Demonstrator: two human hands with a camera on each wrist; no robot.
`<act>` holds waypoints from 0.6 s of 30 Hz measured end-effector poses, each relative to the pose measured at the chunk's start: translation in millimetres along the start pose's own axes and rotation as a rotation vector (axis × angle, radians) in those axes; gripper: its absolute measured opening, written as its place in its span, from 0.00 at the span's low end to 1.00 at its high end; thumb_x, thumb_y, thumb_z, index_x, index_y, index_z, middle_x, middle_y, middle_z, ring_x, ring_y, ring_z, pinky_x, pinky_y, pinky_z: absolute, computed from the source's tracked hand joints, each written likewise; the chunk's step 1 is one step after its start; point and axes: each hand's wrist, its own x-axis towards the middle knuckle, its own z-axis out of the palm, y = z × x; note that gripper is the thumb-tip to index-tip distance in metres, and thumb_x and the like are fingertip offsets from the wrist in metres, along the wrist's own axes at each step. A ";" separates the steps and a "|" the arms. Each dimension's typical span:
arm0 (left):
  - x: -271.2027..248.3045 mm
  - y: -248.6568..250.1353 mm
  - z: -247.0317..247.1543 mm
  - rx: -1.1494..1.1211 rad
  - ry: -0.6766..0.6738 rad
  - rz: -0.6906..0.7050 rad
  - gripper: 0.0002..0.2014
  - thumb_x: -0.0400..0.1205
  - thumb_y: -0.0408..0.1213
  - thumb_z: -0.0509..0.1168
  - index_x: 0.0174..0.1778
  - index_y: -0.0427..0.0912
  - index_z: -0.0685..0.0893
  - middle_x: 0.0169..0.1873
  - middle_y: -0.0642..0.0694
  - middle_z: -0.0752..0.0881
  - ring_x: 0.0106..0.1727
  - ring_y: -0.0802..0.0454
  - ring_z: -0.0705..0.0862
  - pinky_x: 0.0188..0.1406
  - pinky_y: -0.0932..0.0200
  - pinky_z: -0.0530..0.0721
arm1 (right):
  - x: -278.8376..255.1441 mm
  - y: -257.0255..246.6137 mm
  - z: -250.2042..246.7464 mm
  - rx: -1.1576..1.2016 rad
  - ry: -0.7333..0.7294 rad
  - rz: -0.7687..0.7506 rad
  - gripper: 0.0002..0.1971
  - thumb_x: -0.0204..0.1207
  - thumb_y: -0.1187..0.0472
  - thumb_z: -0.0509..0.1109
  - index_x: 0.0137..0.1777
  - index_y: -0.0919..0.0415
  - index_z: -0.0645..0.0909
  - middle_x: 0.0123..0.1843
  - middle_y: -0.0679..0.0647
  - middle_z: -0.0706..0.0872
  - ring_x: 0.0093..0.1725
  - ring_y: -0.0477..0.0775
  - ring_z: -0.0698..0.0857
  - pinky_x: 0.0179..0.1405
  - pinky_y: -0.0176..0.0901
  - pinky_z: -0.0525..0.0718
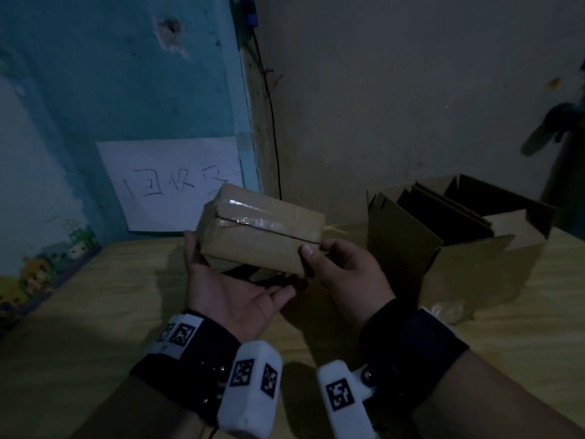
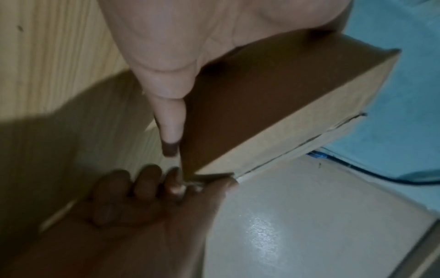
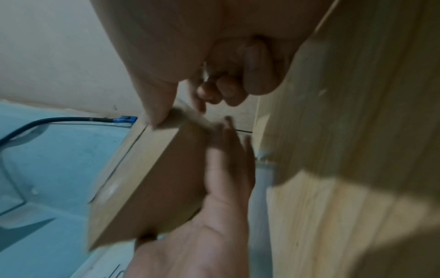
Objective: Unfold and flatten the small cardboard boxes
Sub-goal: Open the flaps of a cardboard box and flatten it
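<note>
A small brown cardboard box (image 1: 259, 236), sealed with clear tape along its top seam, is held tilted above the wooden table (image 1: 95, 296). My left hand (image 1: 234, 293) lies palm up beneath it. Its fingers are straight along the underside (image 3: 223, 169) and its thumb rests against the box's left end. My right hand (image 1: 335, 264) pinches the box's lower right corner, thumb on the front face and fingers curled behind. The left wrist view shows the box (image 2: 273, 105) edge-on, with my right hand's curled fingers (image 2: 142, 188) at its corner. The box (image 3: 147, 188) appears closed.
A large open carton (image 1: 468, 264) stands at the right of the table, with flat cardboard sheets upright inside. A white handwritten paper sign (image 1: 177, 185) hangs on the blue wall. A black cable (image 1: 272, 122) runs down the corner. A crumpled clear scrap (image 1: 446, 312) lies by the carton.
</note>
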 end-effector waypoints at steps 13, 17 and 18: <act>0.4 7.8 -2.8 0.632 0.325 0.687 0.66 0.53 0.93 0.64 0.84 0.55 0.78 0.79 0.51 0.83 0.84 0.45 0.79 0.88 0.35 0.74 | -1.9 -0.9 -8.4 0.014 0.201 -0.169 0.07 0.79 0.45 0.78 0.53 0.45 0.89 0.47 0.50 0.93 0.45 0.45 0.91 0.42 0.48 0.90; -12.0 -3.3 11.7 0.404 0.195 0.503 0.67 0.48 0.80 0.82 0.86 0.59 0.75 0.80 0.43 0.82 0.78 0.36 0.83 0.77 0.25 0.81 | -7.9 -5.5 -5.9 0.029 0.141 -0.209 0.13 0.76 0.53 0.82 0.57 0.45 0.84 0.35 0.46 0.88 0.34 0.40 0.86 0.35 0.33 0.89; -12.7 -4.5 12.9 0.371 0.189 0.472 0.61 0.52 0.72 0.86 0.84 0.58 0.78 0.78 0.41 0.84 0.76 0.34 0.84 0.73 0.24 0.83 | -8.9 -6.1 -6.4 0.044 0.133 -0.221 0.14 0.75 0.54 0.82 0.58 0.46 0.84 0.36 0.46 0.87 0.34 0.40 0.85 0.36 0.34 0.88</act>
